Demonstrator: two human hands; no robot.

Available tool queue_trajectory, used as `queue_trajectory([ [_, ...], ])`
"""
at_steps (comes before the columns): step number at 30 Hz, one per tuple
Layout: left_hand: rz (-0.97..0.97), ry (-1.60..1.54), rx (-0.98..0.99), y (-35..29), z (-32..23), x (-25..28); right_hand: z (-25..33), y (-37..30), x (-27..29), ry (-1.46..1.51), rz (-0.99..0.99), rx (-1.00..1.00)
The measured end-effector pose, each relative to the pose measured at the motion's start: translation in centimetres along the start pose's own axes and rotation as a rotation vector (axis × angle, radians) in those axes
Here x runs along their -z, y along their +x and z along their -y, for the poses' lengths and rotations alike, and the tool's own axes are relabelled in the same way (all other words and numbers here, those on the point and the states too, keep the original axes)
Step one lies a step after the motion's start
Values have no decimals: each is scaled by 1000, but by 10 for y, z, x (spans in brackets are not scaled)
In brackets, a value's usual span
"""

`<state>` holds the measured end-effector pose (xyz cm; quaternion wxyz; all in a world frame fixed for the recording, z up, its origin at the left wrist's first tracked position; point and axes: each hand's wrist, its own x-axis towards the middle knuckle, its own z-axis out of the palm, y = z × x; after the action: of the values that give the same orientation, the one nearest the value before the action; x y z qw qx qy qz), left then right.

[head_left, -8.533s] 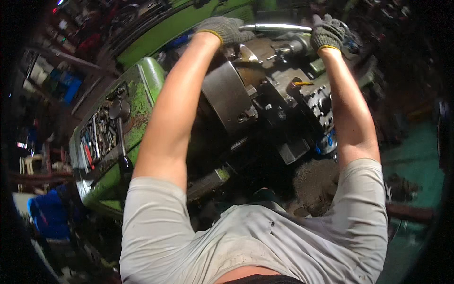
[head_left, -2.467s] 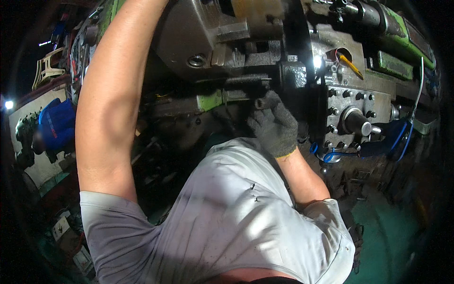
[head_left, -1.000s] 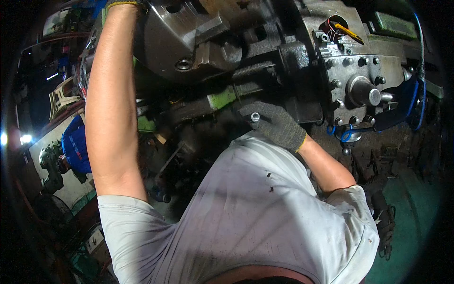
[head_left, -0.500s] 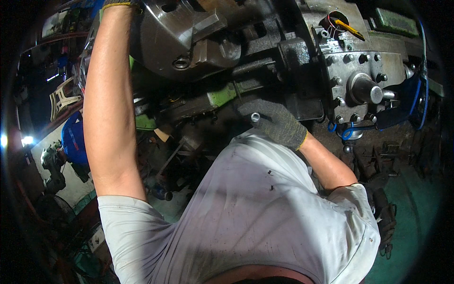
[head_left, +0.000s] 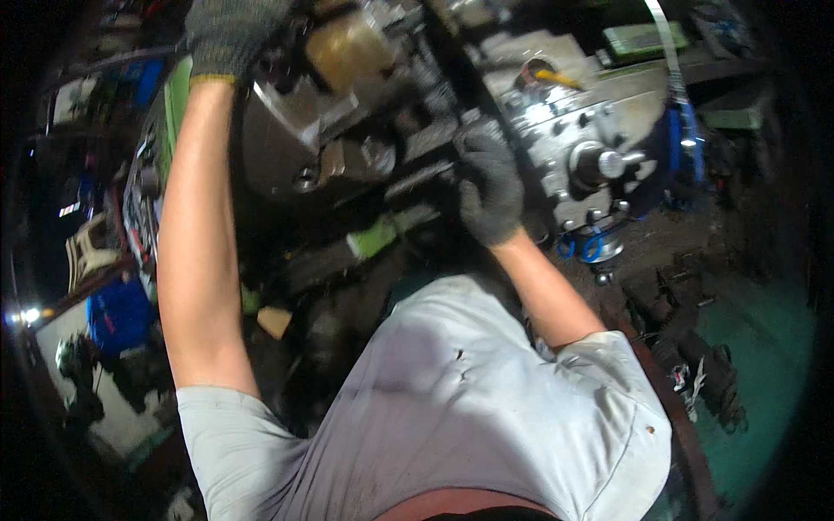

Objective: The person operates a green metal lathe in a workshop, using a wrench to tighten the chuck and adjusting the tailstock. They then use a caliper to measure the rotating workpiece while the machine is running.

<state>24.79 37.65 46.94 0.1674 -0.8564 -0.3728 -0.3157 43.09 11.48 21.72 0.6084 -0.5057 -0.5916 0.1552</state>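
My left hand (head_left: 233,39), in a dark knit glove with a yellow cuff, reaches to the top edge beside the large round metal chuck (head_left: 274,143) of a lathe-like machine. Its fingers are smeared and partly cut off, so their grip does not show. My right hand (head_left: 493,187), gloved alike, is raised over the machine's dark middle, left of the bolted metal block (head_left: 560,161). The fingers of that hand look curled, with the thumb toward the left. Blur hides what they close on; a small pale tip shows just above them.
A yellow-handled tool (head_left: 556,79) stands in a round cup on the block. Blue cable (head_left: 593,247) loops below it. On the left are a blue cover (head_left: 122,314) and a beige plastic stool (head_left: 89,252). Dark parts (head_left: 712,373) lie at the right beside the green floor (head_left: 764,382).
My right hand has moved up from near my shirt to the machine; the metal tube end it held no longer shows clearly. My left hand shows more fully. The whole view has shifted.
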Motion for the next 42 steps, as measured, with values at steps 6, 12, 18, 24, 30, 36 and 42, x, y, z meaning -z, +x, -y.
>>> queue_trajectory([
  [6, 193, 45, 149, -4, 13, 3, -19, -15, -29, -192, -22, -163],
  [12, 140, 84, 120, 3, 6, 3, 119, 33, 20, -155, -110, 155],
  [18, 242, 58, 161, 0, -3, 17, 250, 100, 159, -554, -327, 534],
  [24, 266, -4, 206, 3, -1, 19, 325, 189, 275, -716, -1060, 715],
  [30, 147, 74, 116, -5, 11, 3, 250, 356, 399, -923, -880, 1028],
  [36, 164, 93, 172, -4, 6, 13, 95, 359, 436, -931, -998, 334],
  [42, 159, 71, 157, -7, 14, -3, -19, 126, 383, -1087, -655, 133],
])
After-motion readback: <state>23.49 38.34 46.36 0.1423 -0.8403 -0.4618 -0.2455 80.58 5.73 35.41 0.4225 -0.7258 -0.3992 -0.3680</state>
